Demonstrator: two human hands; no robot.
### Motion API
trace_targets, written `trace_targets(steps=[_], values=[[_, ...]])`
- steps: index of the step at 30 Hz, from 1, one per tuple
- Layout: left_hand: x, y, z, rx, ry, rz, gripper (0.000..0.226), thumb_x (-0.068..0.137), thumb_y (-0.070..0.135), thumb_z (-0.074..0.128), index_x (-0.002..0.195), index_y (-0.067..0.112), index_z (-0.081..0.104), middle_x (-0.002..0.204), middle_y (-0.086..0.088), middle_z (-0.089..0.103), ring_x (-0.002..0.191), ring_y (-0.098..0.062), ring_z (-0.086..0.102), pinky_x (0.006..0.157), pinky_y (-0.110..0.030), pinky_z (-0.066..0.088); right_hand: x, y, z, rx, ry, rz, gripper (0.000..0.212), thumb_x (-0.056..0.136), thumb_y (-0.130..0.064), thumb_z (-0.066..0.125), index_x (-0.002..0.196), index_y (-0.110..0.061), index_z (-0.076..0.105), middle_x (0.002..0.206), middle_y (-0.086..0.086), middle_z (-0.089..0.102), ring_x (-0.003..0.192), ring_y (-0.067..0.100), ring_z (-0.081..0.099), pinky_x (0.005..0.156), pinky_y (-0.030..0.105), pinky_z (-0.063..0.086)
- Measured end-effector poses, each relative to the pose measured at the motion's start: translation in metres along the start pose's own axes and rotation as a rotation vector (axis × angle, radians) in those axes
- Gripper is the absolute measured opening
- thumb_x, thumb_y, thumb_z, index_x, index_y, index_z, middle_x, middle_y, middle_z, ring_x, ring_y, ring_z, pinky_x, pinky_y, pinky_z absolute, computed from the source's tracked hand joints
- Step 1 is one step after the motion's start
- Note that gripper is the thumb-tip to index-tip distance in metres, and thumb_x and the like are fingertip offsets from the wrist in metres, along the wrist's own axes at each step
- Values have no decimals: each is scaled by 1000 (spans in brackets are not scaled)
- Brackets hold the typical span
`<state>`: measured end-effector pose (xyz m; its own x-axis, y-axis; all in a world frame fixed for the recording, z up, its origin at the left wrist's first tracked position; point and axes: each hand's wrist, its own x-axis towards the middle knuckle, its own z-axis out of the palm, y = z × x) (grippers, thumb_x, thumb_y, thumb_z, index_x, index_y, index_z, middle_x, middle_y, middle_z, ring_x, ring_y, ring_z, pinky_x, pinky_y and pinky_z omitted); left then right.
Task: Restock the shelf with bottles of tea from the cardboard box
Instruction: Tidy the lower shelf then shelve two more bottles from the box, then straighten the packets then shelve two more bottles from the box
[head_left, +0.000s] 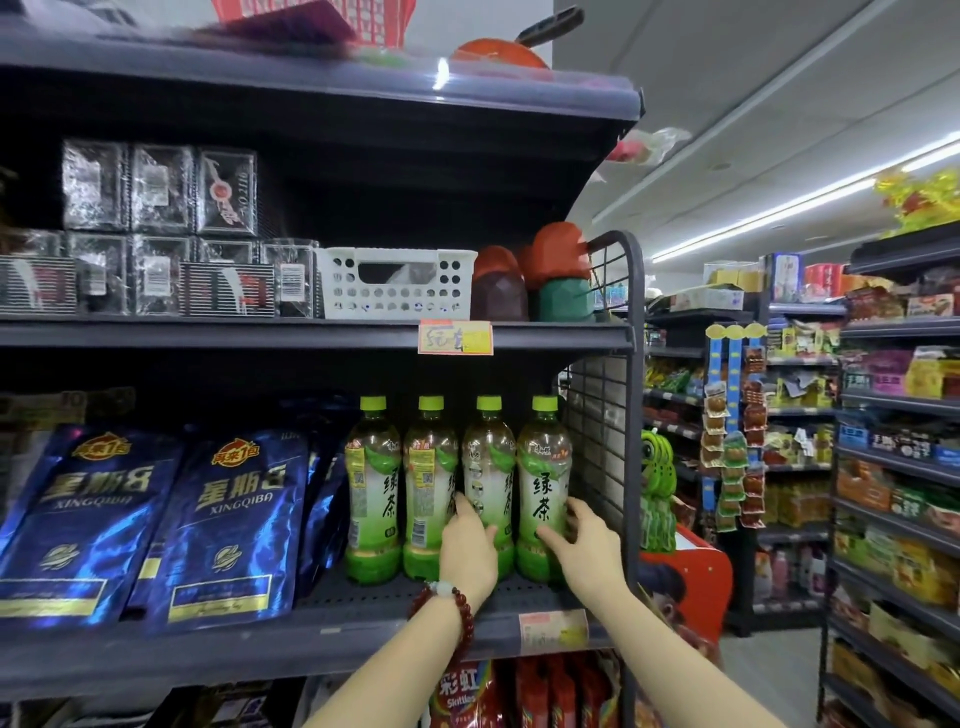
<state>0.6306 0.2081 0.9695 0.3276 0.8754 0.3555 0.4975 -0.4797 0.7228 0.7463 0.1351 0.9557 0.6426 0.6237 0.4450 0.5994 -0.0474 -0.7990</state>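
Observation:
Several green tea bottles with lime caps stand in a row at the right end of the middle shelf (363, 644). My left hand (467, 551), with a red bead bracelet on its wrist, is wrapped around the third bottle (485, 467). My right hand (582, 540) grips the rightmost bottle (543, 467) low on its label, close to the wire side panel (602, 415). The two left bottles (373, 483) stand untouched. The cardboard box is out of view.
Blue foil bags (228, 525) fill the shelf left of the bottles. The shelf above holds a white perforated basket (395, 283) and clear boxes. Snack packs (467, 696) sit on the shelf below. An aisle with more shelving (893, 467) runs to the right.

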Motion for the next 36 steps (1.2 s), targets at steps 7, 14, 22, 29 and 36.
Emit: trace_targets(steps=[7,14,22,29,36], values=[[-10,-3,-8,56,38,67,62,90,19,58,142,4,30,127,-15,57,115,-23,58,95,-27,47,-15,-2,-11,-102,-18,-25,57,82,-16,70,134,-12,46,125,11,61,115,25,58,99,35,47],[-31,-13,-22,139,54,216,51,84,22,66,130,7,48,127,-11,57,119,-24,53,97,-29,42,-34,-8,-25,-282,-112,-120,49,82,-20,69,127,-14,51,120,10,62,109,24,59,92,34,49],[-66,-45,-50,169,4,237,49,82,28,68,125,11,54,127,-9,57,118,-22,52,96,-27,39,-62,-17,-19,-332,-180,-198,50,80,-19,71,126,-11,54,123,12,63,115,26,57,95,32,44],[-104,-84,-91,173,-57,224,50,77,34,72,121,14,57,119,-7,61,113,-21,55,93,-27,39,-105,-36,6,-312,-283,-210,41,82,-23,69,120,-17,56,114,-1,63,111,18,57,96,34,45],[-158,-145,-135,180,-96,128,48,76,29,74,118,10,59,113,-8,64,105,-21,59,89,-24,43,-170,-50,50,-248,-425,-188,39,80,-15,72,116,-6,60,112,12,66,105,25,61,93,31,47]])
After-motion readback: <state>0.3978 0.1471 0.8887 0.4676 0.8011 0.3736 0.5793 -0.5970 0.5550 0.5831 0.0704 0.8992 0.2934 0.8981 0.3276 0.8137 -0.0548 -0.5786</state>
